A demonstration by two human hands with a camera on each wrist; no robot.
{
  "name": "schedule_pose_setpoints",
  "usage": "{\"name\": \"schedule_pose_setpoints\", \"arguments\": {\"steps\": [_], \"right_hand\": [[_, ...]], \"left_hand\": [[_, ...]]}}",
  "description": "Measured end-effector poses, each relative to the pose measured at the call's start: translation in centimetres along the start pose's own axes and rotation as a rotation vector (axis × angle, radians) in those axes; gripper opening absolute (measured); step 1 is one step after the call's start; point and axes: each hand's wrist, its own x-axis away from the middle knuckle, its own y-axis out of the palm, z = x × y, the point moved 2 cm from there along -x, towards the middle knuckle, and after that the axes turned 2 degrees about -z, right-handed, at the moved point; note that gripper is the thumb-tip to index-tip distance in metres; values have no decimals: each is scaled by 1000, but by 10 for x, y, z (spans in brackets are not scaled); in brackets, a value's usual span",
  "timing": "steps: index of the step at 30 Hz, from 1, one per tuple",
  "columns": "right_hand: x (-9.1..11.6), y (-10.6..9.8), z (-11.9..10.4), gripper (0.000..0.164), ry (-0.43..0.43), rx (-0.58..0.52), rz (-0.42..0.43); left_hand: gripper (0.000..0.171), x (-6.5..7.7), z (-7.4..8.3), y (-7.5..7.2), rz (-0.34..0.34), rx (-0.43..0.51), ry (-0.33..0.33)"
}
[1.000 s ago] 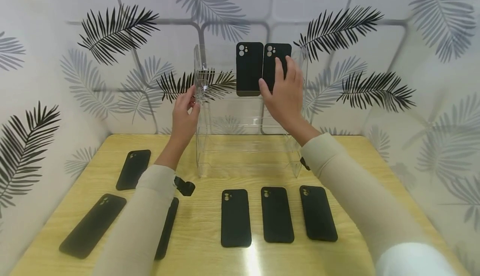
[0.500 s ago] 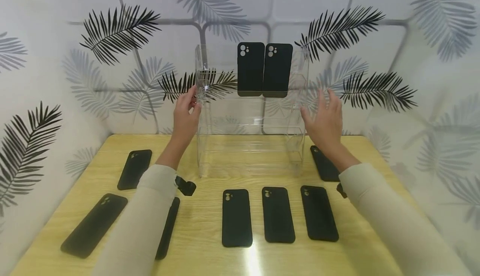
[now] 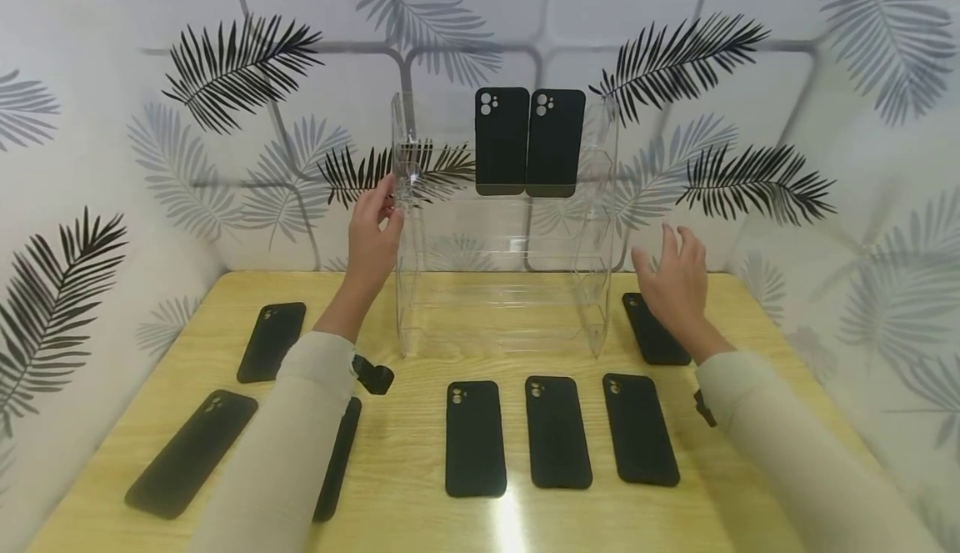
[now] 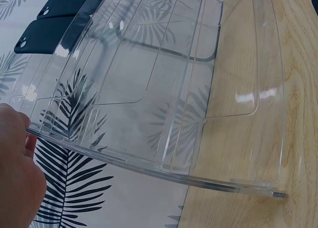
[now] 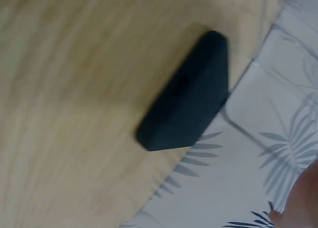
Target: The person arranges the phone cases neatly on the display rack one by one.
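Observation:
A clear acrylic display rack (image 3: 406,286) with stepped tiers stands at the back of the table. Two black phone cases, a left one (image 3: 501,143) and a right one (image 3: 555,144), lean side by side on its top tier. My left hand (image 3: 372,234) pinches the rack's left side panel (image 4: 149,169), thumb and fingers on its edge. To the right of the rack, my right hand (image 3: 677,282) hangs in the air with fingers spread and nothing held. Just below it a black phone case (image 3: 651,332) lies on the table, partly covered by the hand in the head view.
In front of the rack lie three phone cases: a left (image 3: 476,440), a middle (image 3: 558,432) and a right one (image 3: 641,429). Others lie at the left: a far case (image 3: 272,342), a near case (image 3: 191,454) and one half under the left sleeve (image 3: 339,457). Leaf-patterned walls enclose the table.
My right hand has let go of the right phone case on the top tier and moved right and down, uncovering the case beside the rack. My left hand stays on the rack.

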Motion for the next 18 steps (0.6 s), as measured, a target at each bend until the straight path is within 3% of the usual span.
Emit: {"name": "schedule_pose_setpoints", "arguments": {"steps": [6,12,18], "right_hand": [[7,10,24,69,-26,20,-138],[12,24,44,81,-65,22,-375],[18,38,57,88,-44,62,-552]], "left_hand": [[51,1,2,0,-8,-3,7],[51,1,0,-1,3,-4,5],[50,0,-2,1,7,-5,-2]]}}
